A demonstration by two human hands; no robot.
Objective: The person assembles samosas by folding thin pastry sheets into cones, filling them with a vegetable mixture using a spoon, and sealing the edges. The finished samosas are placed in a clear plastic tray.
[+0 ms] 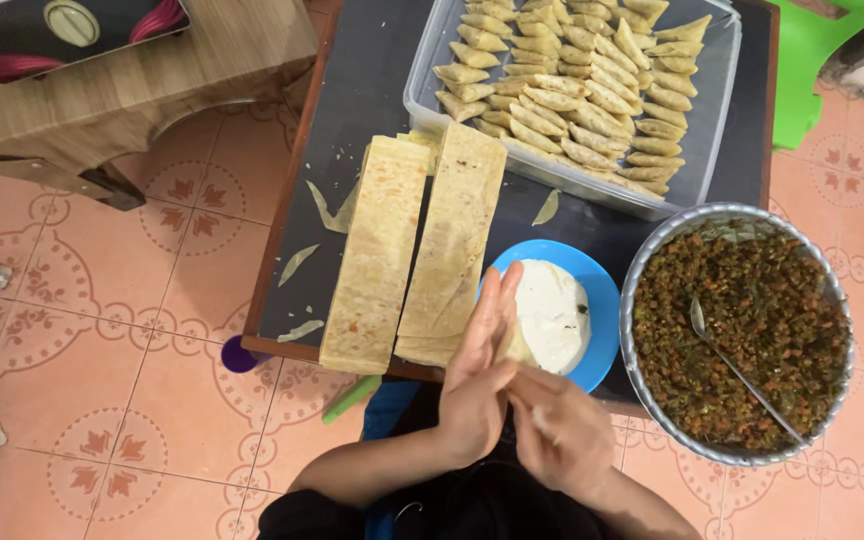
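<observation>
From the head camera, the left hand [479, 375] and the right hand [560, 432] meet just in front of the person's body at the near edge of the dark table [372, 70], and between them they pinch a pale strip of pastry [514, 346]. The left hand stands upright with its fingers stretched flat against the strip, while the right hand lies lower, fingers curled toward the left palm; how much of the strip the right fingers actually clasp is hidden behind the left hand. Directly beyond the joined hands, touching the strip's far end in the view, sits a blue plate [600, 300] carrying a mound of white paste [552, 315]. Just to the left of the hands lie two long stacks of pastry sheets [412, 250], side by side and running away from the grip toward the far end of the table, with small pastry scraps [299, 262] scattered further left. To the right of the hands stands a round metal bowl [642, 270] filled with browned minced filling [752, 330], a spoon [737, 365] resting in it. Far beyond the grip, past the plate and stacks, a clear plastic tub [717, 110] holds rows of folded triangular pastries [572, 90]. A wooden stool [152, 90] stands well off to the far left on the patterned tile floor [102, 330].
</observation>
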